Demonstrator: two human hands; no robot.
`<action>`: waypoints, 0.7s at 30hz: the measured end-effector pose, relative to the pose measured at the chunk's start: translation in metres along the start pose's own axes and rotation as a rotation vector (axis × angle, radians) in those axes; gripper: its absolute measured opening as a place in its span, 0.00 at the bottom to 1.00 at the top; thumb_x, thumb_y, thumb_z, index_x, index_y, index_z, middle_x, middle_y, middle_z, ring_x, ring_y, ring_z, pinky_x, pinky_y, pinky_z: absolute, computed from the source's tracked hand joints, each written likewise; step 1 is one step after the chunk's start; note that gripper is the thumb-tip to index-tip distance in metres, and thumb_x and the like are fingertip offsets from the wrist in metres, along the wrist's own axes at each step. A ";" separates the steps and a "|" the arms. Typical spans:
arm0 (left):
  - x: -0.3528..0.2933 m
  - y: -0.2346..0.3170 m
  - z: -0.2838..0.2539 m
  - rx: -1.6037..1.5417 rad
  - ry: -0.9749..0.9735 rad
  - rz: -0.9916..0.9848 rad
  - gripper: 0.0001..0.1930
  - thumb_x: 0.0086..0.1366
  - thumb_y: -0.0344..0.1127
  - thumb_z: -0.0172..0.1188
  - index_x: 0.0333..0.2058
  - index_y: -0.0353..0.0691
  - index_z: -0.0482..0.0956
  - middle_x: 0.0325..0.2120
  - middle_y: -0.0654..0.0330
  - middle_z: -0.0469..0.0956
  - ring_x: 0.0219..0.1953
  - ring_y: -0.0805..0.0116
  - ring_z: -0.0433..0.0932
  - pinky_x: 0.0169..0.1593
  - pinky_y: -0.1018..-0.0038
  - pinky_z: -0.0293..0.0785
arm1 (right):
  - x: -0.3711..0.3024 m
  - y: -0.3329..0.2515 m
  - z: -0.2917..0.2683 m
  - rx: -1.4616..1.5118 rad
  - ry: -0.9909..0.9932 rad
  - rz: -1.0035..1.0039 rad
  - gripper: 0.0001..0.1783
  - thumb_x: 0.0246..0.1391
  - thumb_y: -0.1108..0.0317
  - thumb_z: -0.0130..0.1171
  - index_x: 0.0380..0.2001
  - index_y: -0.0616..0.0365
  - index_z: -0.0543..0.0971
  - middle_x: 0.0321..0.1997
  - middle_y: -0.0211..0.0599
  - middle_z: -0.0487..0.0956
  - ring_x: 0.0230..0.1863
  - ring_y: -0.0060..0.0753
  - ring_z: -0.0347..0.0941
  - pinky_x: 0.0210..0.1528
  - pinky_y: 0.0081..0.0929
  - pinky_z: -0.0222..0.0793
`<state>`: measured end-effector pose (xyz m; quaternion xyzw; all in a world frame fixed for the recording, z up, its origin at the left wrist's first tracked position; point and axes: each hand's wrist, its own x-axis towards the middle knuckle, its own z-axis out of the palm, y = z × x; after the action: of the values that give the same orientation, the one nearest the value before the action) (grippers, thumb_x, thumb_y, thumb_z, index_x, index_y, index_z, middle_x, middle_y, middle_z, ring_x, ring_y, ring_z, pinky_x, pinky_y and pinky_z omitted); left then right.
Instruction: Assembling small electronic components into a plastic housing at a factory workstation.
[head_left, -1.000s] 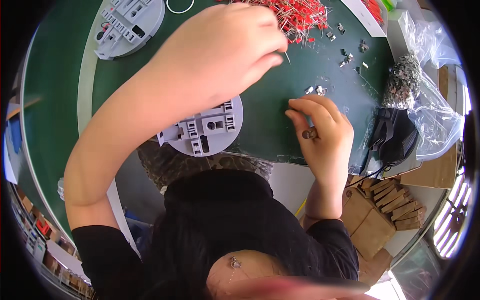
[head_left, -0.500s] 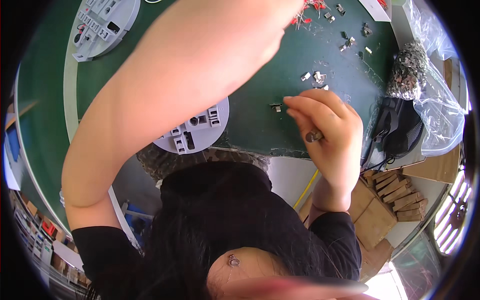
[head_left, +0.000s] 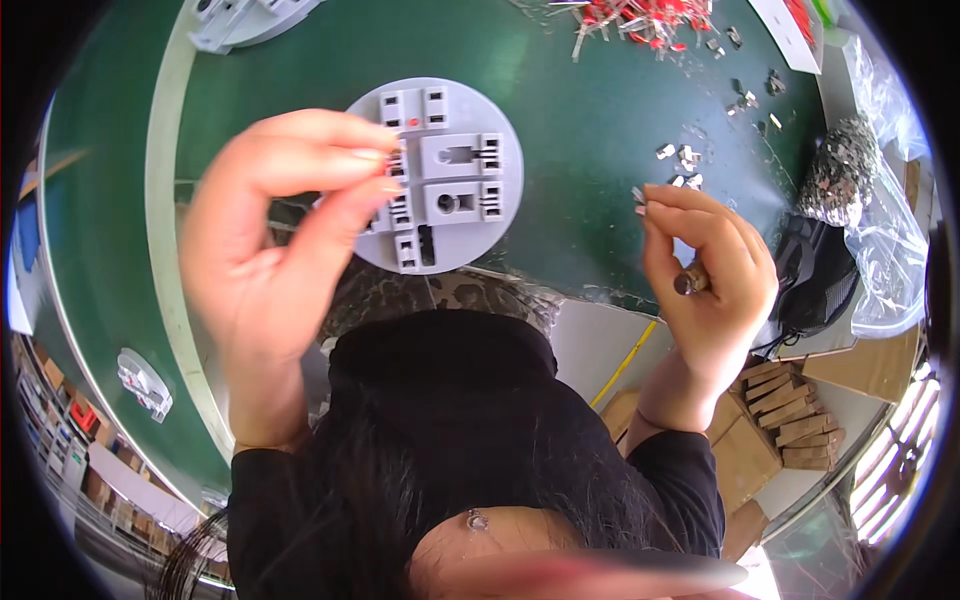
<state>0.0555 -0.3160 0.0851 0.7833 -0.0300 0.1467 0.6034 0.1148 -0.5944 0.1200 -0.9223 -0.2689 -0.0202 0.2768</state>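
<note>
A round grey plastic base [head_left: 470, 240] with raised slotted blocks lies on the green table in front of me. Over its left side, my left hand [head_left: 280, 215] pinches a small red part [head_left: 388, 163], mostly hidden by the fingertips. My right hand [head_left: 715, 250] holds a small metal clip [head_left: 639, 199] between thumb and forefinger. The round brown end of a rod-like tool handle [head_left: 690, 278] sticks out of the same hand's curled fingers; the rest is hidden. Several loose metal clips [head_left: 688, 157] lie just beyond that hand.
Red parts with thin wire leads [head_left: 650, 20] are heaped at the far side. Another grey base [head_left: 255, 22] sits far left. To the right are a white box [head_left: 785, 30], a clear bag [head_left: 890, 240], a bundle of shiny metal pieces [head_left: 838, 170] and a black mesh bag [head_left: 815, 275].
My left hand has come back from the red heap to the grey base, bringing a small red part. My right hand has picked up the metal clip that lay beside it.
</note>
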 end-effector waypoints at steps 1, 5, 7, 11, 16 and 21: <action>-0.003 -0.004 0.002 0.074 -0.037 0.012 0.09 0.60 0.17 0.66 0.38 0.34 0.81 0.45 0.49 0.80 0.45 0.64 0.80 0.51 0.71 0.77 | -0.001 -0.001 -0.001 -0.009 -0.016 0.038 0.13 0.45 0.87 0.64 0.32 0.58 0.83 0.36 0.36 0.84 0.32 0.32 0.80 0.33 0.25 0.72; -0.007 -0.007 0.018 0.339 0.027 -0.015 0.09 0.52 0.24 0.73 0.32 0.39 0.83 0.42 0.56 0.81 0.41 0.61 0.79 0.46 0.69 0.74 | 0.001 0.003 0.004 -0.174 -0.019 -0.001 0.15 0.45 0.83 0.67 0.36 0.55 0.84 0.34 0.31 0.83 0.29 0.30 0.79 0.30 0.25 0.68; -0.006 -0.006 0.014 0.380 0.003 0.040 0.08 0.54 0.23 0.72 0.33 0.37 0.83 0.45 0.54 0.80 0.42 0.62 0.79 0.46 0.71 0.76 | -0.001 0.004 0.008 -0.258 -0.014 -0.036 0.16 0.44 0.81 0.69 0.38 0.52 0.84 0.33 0.28 0.83 0.27 0.29 0.78 0.28 0.25 0.66; -0.003 -0.007 0.015 0.411 -0.062 0.106 0.07 0.59 0.20 0.68 0.36 0.34 0.83 0.50 0.50 0.76 0.46 0.64 0.80 0.46 0.74 0.80 | -0.008 0.001 0.014 -0.212 0.064 -0.089 0.16 0.46 0.79 0.69 0.41 0.53 0.85 0.31 0.30 0.82 0.26 0.31 0.77 0.28 0.27 0.66; 0.003 -0.007 0.023 0.378 -0.078 -0.002 0.08 0.58 0.20 0.68 0.36 0.35 0.84 0.51 0.52 0.77 0.47 0.65 0.79 0.43 0.74 0.81 | 0.000 -0.005 0.012 -0.096 0.039 0.205 0.15 0.47 0.78 0.70 0.40 0.54 0.85 0.30 0.33 0.81 0.25 0.33 0.75 0.27 0.29 0.66; 0.007 -0.001 0.020 0.518 -0.140 0.052 0.08 0.58 0.20 0.68 0.36 0.36 0.84 0.50 0.53 0.77 0.47 0.64 0.79 0.43 0.74 0.82 | -0.004 -0.002 0.012 -0.048 -0.006 0.161 0.14 0.46 0.77 0.71 0.39 0.54 0.85 0.31 0.33 0.81 0.25 0.33 0.75 0.28 0.29 0.66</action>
<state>0.0661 -0.3336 0.0818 0.9188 -0.0530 0.1104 0.3753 0.1093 -0.5890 0.1103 -0.9474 -0.1941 -0.0018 0.2543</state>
